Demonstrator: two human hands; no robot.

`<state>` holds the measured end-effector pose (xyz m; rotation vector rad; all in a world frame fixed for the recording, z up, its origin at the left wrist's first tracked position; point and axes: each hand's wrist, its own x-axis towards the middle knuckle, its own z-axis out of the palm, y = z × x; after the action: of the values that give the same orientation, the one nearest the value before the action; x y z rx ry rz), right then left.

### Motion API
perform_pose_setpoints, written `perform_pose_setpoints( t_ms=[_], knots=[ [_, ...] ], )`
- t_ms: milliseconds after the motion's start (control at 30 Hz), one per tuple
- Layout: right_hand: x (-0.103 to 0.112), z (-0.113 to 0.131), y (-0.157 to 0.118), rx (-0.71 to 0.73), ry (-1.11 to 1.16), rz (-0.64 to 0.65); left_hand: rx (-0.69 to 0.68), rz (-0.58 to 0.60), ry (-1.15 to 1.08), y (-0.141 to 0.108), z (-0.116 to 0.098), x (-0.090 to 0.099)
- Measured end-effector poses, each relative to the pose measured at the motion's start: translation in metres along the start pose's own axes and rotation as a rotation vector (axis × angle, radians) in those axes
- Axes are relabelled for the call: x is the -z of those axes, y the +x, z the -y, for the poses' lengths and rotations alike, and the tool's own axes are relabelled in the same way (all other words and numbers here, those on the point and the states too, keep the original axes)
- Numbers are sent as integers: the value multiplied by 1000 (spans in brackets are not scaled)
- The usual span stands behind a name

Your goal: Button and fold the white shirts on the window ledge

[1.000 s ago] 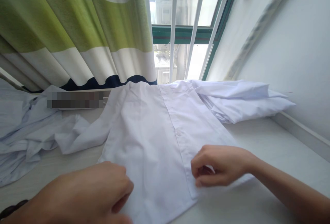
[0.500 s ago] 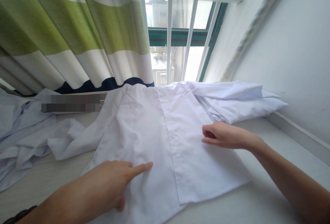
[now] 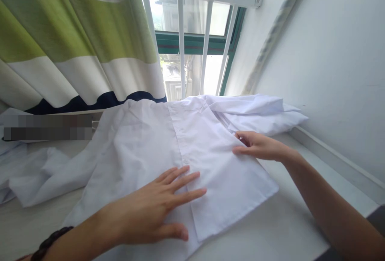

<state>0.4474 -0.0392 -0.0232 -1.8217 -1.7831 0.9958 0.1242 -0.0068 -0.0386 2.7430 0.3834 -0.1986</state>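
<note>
Left hand (image 3: 147, 209): fingers spread wide, laid over white shirt (image 3: 156, 148). Right hand (image 3: 260, 145): fingers pinching shirt's right edge. Shirt on counter (image 3: 240, 235), mid-scene; long axis near-far, hem near, shoulders far.

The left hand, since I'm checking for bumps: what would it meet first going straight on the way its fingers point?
Probably the right hand: the left hand points towards it across the white shirt. Depth is unclear, so the left hand might brush the shirt first.
</note>
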Motion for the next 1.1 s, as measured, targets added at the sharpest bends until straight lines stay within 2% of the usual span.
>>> perform_pose_setpoints(
  t_ms=[67,133,267,400,467,633,733,833,1000,1100],
  knots=[
    [1,0,0,7,106,-82,-7,7,-12,-1,3,-9],
    [0,-1,1,-19,169,-110,28,-3,5,-3,2,-13],
    [-8,-1,3,-47,175,-79,102,-68,98,-1,-12,-17],
    [-11,0,3,-57,75,-53,79,-170,189,8,-29,-26],
    [-8,-2,1,-49,22,49,35,-178,182,12,-33,-29],
    [5,-11,-12,-134,-46,461,3,-121,40,12,-31,-21],
    [10,-20,-20,-211,-52,561,12,-124,-43,12,-27,-18],
    [8,-29,-27,-225,-41,570,34,-251,-44,13,-28,-19],
    [-2,-28,-39,-51,-43,511,46,-645,-64,10,-30,-9],
    [-11,-18,-46,17,-114,417,32,-725,-54,7,-28,-4]
  ],
)
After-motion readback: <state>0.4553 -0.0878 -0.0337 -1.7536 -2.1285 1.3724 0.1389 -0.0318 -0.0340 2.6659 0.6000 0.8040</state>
